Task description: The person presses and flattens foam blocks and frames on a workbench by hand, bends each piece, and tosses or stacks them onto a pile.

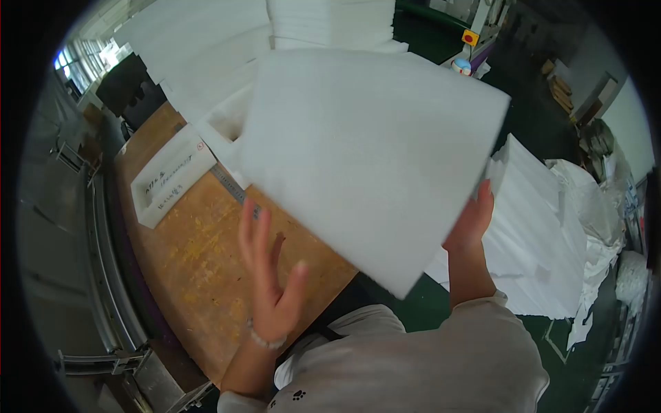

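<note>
A large white foam sheet (375,158) hangs tilted in front of me, above the wooden table. My right hand (471,224) grips its right edge, with some fingers hidden behind the sheet. To the left of the sheet's lower edge, my left hand (272,275) is raised over the table, its fingers apart and nothing in it. Past those fingertips lies a metal ruler (229,184), partly covered. A white foam piece with handwriting (172,175) rests on the table further left.
Stacks of white foam (330,24) stand behind the wooden table (200,255). More white sheets (533,241) are piled at the right above the green floor (420,303). A metal rail (113,275) runs along the left. A red-and-yellow emergency button (470,38) is at the back right.
</note>
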A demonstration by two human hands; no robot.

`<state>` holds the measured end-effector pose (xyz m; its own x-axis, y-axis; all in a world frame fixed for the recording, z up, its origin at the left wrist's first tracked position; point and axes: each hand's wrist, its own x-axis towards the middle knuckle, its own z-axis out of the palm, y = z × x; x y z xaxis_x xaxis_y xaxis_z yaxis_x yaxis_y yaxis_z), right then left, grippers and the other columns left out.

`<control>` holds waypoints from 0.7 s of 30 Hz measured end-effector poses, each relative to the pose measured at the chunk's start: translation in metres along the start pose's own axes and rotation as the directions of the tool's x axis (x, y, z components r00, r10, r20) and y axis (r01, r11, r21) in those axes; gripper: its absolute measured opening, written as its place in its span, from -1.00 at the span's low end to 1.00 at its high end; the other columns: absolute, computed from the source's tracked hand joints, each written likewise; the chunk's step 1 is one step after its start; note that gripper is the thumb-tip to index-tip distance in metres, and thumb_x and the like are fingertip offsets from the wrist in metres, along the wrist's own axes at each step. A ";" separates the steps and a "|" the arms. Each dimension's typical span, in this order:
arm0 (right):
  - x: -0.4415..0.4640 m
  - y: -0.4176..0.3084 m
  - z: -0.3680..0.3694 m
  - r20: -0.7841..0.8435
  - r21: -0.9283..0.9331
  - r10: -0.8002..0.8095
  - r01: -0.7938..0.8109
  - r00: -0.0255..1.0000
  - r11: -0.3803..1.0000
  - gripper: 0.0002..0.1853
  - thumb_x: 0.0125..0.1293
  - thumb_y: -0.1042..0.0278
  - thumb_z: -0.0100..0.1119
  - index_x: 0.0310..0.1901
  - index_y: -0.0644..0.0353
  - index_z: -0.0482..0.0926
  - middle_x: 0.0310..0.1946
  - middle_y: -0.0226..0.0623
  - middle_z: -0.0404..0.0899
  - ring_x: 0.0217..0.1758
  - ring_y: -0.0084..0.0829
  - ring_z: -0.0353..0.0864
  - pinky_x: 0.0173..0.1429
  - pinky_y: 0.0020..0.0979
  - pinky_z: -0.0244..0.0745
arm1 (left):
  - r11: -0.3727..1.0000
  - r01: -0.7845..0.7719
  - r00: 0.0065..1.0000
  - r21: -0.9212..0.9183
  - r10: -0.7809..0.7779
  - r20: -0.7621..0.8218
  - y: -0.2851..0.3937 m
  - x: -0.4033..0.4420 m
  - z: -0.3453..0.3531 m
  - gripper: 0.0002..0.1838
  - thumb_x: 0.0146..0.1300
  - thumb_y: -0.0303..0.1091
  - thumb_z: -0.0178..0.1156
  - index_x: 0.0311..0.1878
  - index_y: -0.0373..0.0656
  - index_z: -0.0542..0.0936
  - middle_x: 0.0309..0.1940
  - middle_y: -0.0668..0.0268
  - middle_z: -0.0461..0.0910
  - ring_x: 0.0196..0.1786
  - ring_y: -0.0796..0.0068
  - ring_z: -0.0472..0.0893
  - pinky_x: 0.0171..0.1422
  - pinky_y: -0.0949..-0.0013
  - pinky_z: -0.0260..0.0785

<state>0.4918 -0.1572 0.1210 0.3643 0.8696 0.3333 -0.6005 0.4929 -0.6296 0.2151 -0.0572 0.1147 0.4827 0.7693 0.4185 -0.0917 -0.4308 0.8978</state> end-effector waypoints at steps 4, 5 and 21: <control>0.007 0.001 -0.002 -0.151 -0.122 -0.020 0.002 0.988 0.993 -0.19 0.32 0.24 0.18 0.54 0.12 0.04 0.41 -0.04 0.30 0.42 -0.10 0.36 0.39 -0.11 0.28 | 0.921 -0.279 0.945 0.274 0.213 0.246 -0.043 0.026 0.049 -0.34 0.32 -0.32 0.21 0.51 -0.03 0.36 0.62 0.06 -0.06 0.57 -0.14 0.11 0.54 -0.32 0.01; 0.002 0.007 -0.007 -0.156 -0.339 -0.073 0.016 0.985 0.941 -0.15 0.29 0.30 0.22 0.55 0.11 0.02 0.43 -0.03 0.28 0.42 -0.09 0.36 0.39 -0.11 0.29 | 0.918 -0.284 0.944 0.276 0.217 0.248 -0.046 0.026 0.064 -0.34 0.32 -0.32 0.21 0.51 -0.03 0.36 0.62 0.06 -0.06 0.57 -0.14 0.11 0.54 -0.32 0.01; 0.212 -0.246 -0.182 -0.519 -0.630 -0.725 0.371 0.453 0.682 -0.41 0.26 0.19 0.27 0.22 0.41 0.41 0.08 0.09 0.53 0.02 -0.15 0.59 0.07 -0.13 0.59 | 0.897 -0.376 0.897 0.232 0.291 0.332 -0.059 0.067 0.082 -0.35 0.24 -0.34 0.26 0.43 -0.10 0.44 0.54 -0.02 0.10 0.54 -0.05 0.16 0.57 -0.10 0.03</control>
<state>0.8465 -0.0992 0.2194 0.9696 0.0211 0.2437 0.1741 0.6401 -0.7483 0.3239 -0.0190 0.0786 0.6957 0.4086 0.5908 -0.0615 -0.7855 0.6158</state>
